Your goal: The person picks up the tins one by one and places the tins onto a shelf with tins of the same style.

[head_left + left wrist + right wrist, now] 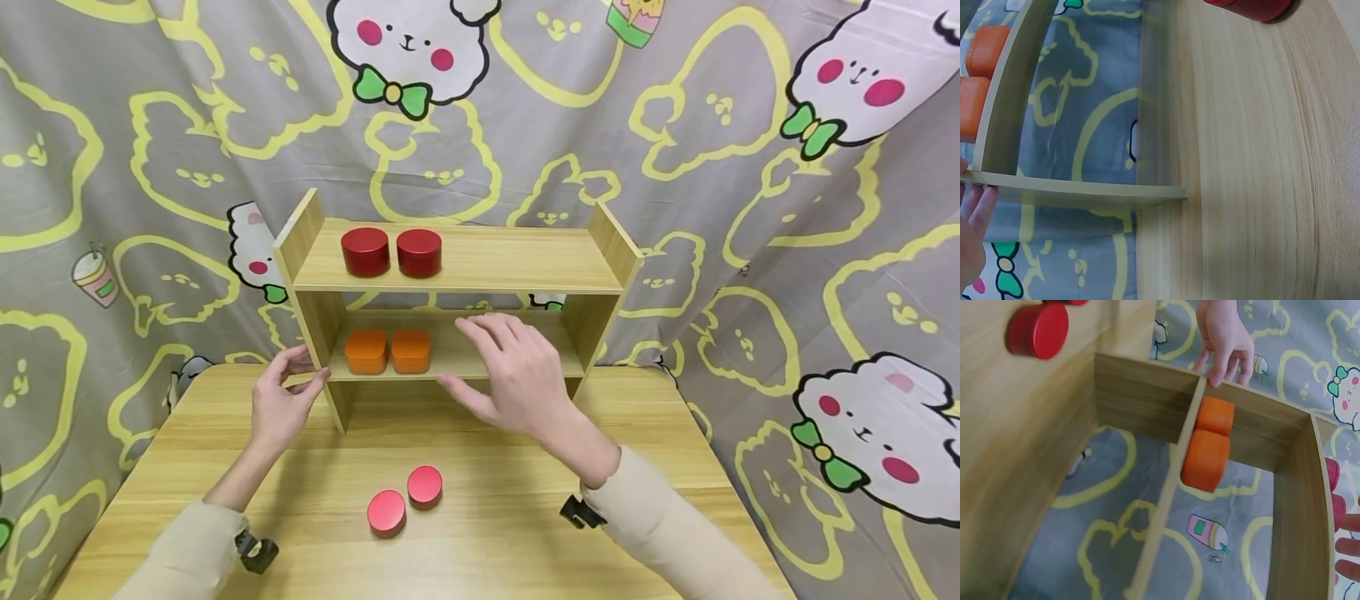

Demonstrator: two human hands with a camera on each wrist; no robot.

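My left hand (279,404) grips the left side panel (1085,192) of a two-tier wooden shelf (517,254), thumb at the front edge and fingers on the outer face. Held in front of the middle board, my right hand (525,375) has spread, slightly bent fingers and nothing in them. Two orange rounded-square boxes (366,352) sit side by side at the left of that board. Above them, two dark red round tins (419,253) stand on the top board.
Two more red round tins (386,512) lie close together on the wooden table (510,533), in front of the shelf. Behind and on both sides hangs a grey patterned curtain (712,275).
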